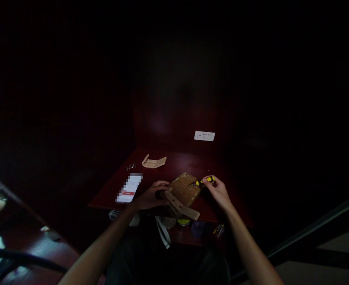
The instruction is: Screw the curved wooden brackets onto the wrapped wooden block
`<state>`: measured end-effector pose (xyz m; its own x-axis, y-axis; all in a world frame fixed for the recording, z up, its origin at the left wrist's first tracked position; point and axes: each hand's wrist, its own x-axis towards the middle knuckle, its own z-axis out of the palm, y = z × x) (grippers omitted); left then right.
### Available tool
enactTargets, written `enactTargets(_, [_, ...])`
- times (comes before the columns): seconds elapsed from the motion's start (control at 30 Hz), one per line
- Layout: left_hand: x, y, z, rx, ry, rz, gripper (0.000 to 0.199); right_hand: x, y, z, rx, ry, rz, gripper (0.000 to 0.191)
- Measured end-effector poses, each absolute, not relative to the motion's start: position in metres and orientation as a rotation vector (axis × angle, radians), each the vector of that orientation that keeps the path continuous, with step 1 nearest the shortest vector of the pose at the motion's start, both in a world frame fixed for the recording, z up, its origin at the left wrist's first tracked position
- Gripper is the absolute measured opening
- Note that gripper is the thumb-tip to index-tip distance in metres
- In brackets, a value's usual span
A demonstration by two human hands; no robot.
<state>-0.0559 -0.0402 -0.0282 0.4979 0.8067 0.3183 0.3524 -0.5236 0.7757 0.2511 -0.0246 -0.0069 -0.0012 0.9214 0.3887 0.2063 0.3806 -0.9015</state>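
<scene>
A worn brown wooden board rests near the front of the dark red table. A bent wooden piece with dark holes lies along its near side; whether they are joined I cannot tell. My left hand grips the left end of this assembly, thumb on the near side and fingers behind. In my right hand is a yellow and black screwdriver, pinched by the handle. Its tip points left and meets the board's right part; dim light hides what lies under it.
Further back on the table lie bent slatted wooden pieces. Several small screws form a row at the left, behind a lit phone. A white socket plate is on the back wall. Below the table edge hangs a pale strap.
</scene>
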Motion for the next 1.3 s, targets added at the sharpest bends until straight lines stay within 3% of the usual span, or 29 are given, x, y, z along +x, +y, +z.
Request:
enactTargets(0.27, [-0.021, -0.057, -0.041, 2.071, 0.983, 1.134, 0.033, 0.234, -0.075, 0.072, -1.048, -2.233, 0.771, 0.025])
enactTargets(0.37, [-0.012, -0.064, -0.042, 2.133, 0.976, 1.194, 0.030, 0.233, -0.075, 0.076, -1.093, -2.339, 0.702, 0.023])
enactTargets(0.5, [-0.013, -0.063, -0.036, 2.245, 0.988, 1.080, 0.042, 0.241, -0.069, 0.075, -1.101, -2.393, 0.608, 0.020])
enactTargets(1.3, [-0.016, -0.061, -0.032, 2.334, 1.027, 0.872, 0.040, 0.243, -0.071, 0.088, -1.115, -2.625, 0.502, 0.015])
